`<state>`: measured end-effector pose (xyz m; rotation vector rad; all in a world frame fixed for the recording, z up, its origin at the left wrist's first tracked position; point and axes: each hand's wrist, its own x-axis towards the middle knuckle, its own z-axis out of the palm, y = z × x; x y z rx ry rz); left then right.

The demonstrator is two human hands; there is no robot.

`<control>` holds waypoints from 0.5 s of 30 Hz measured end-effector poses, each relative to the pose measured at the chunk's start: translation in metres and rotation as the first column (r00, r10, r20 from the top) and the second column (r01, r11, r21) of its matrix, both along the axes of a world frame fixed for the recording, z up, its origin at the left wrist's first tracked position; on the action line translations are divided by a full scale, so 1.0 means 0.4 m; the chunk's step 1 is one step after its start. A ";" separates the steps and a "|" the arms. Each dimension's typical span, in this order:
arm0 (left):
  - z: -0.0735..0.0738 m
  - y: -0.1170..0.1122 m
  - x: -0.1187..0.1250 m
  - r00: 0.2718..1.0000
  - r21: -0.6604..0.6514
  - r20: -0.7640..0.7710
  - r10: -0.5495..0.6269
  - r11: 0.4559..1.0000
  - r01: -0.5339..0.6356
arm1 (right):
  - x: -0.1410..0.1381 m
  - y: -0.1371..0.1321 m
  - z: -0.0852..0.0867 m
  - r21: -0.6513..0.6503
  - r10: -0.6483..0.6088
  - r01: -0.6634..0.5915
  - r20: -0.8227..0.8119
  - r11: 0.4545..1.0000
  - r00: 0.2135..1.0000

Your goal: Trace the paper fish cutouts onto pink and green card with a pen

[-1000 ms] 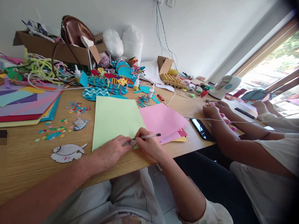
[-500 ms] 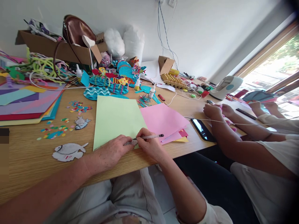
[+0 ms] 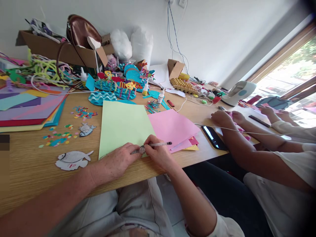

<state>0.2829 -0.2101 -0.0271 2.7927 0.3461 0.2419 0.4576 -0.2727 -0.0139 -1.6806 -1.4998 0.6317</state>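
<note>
A sheet of light green paper (image 3: 124, 125) lies at the table's front edge. On its lower edge sits a small grey-and-white paper cutout (image 3: 141, 150), mostly covered by fingers. The fingers of my left hand (image 3: 120, 158) are together and hold the cutout down against the sheet. My right hand (image 3: 158, 153) is closed around a clear pen (image 3: 161, 144), its dark end pointing right and its tip at the cutout, hidden by the fingers. Pink paper (image 3: 172, 126) lies partly under the green sheet. To the left are a white fish cutout (image 3: 72, 160) and a smaller fish cutout (image 3: 86, 129).
Paper dots (image 3: 58, 139) are scattered left, near stacked coloured sheets (image 3: 24, 113). Blue sea-themed crafts (image 3: 116, 87) and a glue bottle (image 3: 160, 96) stand behind. At right lies a phone (image 3: 213, 137), beside a co-worker's hands (image 3: 228, 117) holding something pink. A cable crosses there.
My hands stay in nearly the same place, the pen shifting only very slightly. The co-worker's hands at right have moved a little to the left.
</note>
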 end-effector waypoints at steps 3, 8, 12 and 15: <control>-0.002 0.000 -0.001 1.000 0.014 0.002 0.002 1.000 -0.002 | -0.001 0.001 0.000 0.004 -0.010 0.009 0.007 1.000 1.000; -0.001 0.001 0.001 1.000 -0.001 0.022 -0.012 1.000 0.012 | -0.004 0.001 0.001 0.004 -0.010 0.010 0.014 1.000 1.000; 0.006 -0.001 0.002 1.000 0.012 0.003 -0.008 1.000 0.008 | -0.006 0.002 0.004 -0.009 -0.002 0.002 0.014 1.000 1.000; 0.007 -0.003 0.000 1.000 0.011 -0.005 -0.009 1.000 0.009 | -0.008 0.003 0.008 -0.018 0.009 -0.009 0.021 1.000 1.000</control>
